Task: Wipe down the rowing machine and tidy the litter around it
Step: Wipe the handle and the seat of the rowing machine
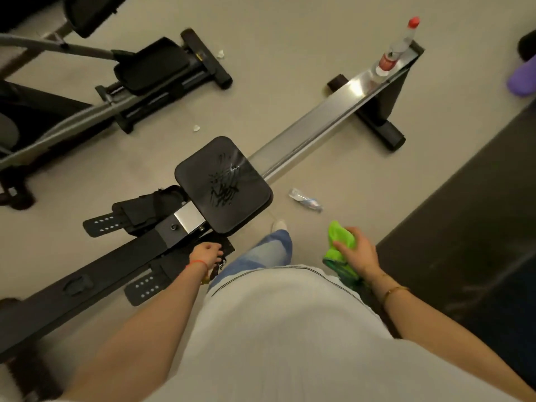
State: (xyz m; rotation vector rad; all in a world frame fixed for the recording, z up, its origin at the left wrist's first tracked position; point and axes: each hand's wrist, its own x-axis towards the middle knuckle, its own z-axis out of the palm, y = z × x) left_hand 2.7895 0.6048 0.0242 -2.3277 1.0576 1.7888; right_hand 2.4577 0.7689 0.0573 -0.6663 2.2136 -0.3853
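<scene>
The rowing machine runs diagonally across the floor, its silver rail (319, 117) rising to the upper right. Its black seat (223, 184) carries dark scribble marks and a wet spot. A clear bottle with a red cap (397, 47) stands on the rail's far end. A crushed plastic bottle (306, 200) lies on the floor to the right of the seat. My right hand (356, 250) grips a bright green cloth (340, 242). My left hand (207, 253) hangs by the footrest with loosely curled fingers, holding nothing I can see.
Two crumpled white paper scraps (196, 128) (220, 53) lie on the floor between the rower and a second black exercise machine (150, 71) at upper left. A dark mat (464, 227) covers the right side. A purple object (522, 79) sits at the far right edge.
</scene>
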